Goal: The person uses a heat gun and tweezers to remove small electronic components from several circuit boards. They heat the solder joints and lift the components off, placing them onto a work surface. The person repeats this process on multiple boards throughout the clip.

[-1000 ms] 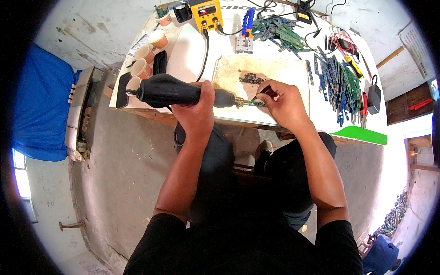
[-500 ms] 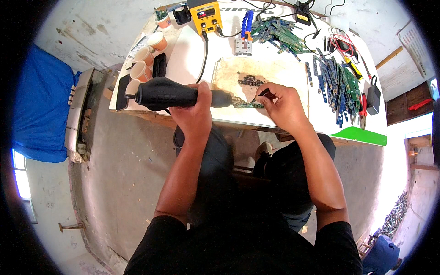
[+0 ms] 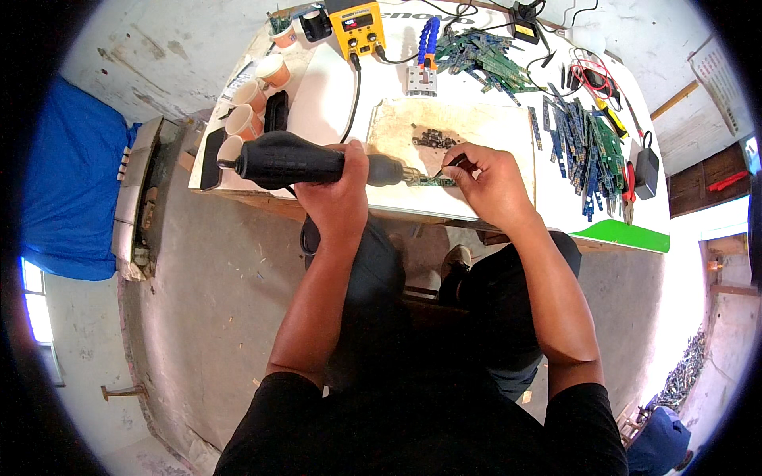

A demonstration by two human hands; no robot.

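Note:
My left hand (image 3: 337,190) is wrapped round the black body of a hot air gun (image 3: 290,161), held almost level with its metal nozzle pointing right. The nozzle end is just over a small green circuit board strip (image 3: 439,182) at the near edge of a worn, pale work board (image 3: 389,127). From the right, my right hand (image 3: 500,190) pinches dark tweezers (image 3: 453,163). Their tips reach down close to the strip beside the nozzle; whether they touch it is too small to tell. A small pile of black chips (image 3: 436,140) lies just beyond.
A yellow soldering station (image 3: 357,32) stands at the back, its black cable looping forward. Green and blue circuit board strips lie in a back heap (image 3: 480,59) and a right heap (image 3: 587,151). Paper cups (image 3: 243,123) line the left. Red-handled pliers (image 3: 629,193) lie at the right edge.
The hot air gun has shifted very slightly, its rear end a touch different in tilt. My right hand and the tweezers have hardly moved.

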